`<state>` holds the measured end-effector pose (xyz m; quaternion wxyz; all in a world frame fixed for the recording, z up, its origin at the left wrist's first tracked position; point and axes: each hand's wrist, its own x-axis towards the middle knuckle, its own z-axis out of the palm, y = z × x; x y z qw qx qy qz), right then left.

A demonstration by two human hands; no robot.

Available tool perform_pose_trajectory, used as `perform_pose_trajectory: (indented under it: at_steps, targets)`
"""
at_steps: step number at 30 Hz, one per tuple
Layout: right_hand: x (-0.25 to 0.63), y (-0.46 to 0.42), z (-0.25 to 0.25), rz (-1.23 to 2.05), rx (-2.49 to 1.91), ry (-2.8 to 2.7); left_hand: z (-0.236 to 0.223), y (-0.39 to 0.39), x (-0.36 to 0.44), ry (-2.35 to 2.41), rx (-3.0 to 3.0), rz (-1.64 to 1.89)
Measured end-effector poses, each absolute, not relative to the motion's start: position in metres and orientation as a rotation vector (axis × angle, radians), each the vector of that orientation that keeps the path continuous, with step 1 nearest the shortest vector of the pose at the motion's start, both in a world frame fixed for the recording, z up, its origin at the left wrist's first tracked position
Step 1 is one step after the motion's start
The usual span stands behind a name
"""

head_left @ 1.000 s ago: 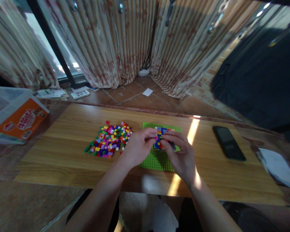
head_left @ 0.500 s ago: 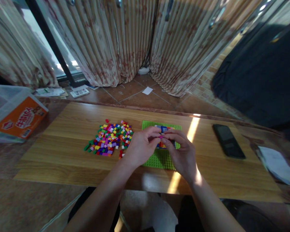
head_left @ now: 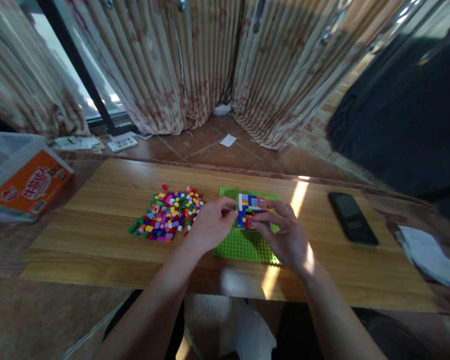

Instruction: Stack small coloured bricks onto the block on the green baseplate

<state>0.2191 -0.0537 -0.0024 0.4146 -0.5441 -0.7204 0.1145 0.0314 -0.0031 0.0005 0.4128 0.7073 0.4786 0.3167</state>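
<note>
A low block of multicoloured toy bricks (head_left: 243, 216), blue, white, red and yellow among them, stands on a green studded baseplate (head_left: 247, 247). My left hand (head_left: 214, 223) is at the block's left edge, its thumb and forefinger slightly apart with nothing visible between them. From the right, my right hand (head_left: 281, 230) reaches over the block and covers part of it. Its thumb and fingertips are close together at the front, around a small magenta brick (head_left: 249, 220) that is partly hidden. Whether that brick is pressed onto the block is hard to see.
Left of the baseplate lies a loose pile of small coloured bricks (head_left: 163, 215) on the wooden table (head_left: 108, 255). A black phone (head_left: 353, 218) and papers (head_left: 433, 255) are on the right. A clear plastic box (head_left: 26, 175) with an orange label stands at far left.
My hands have parted from where they met over the block around the magenta brick. The left hand has moved left to the block's edge, and more of the block shows.
</note>
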Motion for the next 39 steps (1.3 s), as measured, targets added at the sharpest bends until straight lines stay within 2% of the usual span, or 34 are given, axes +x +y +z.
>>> perform_pose_trajectory:
  at_steps: [20,39]
  targets:
    - [0.210,-0.050,-0.010,0.295,-1.367,-1.717,0.004,-0.007,0.044,1.303,1.751,0.730]
    - [0.222,-0.048,-0.004,0.301,-1.359,-1.496,0.000,0.002,0.030,1.285,1.661,0.869]
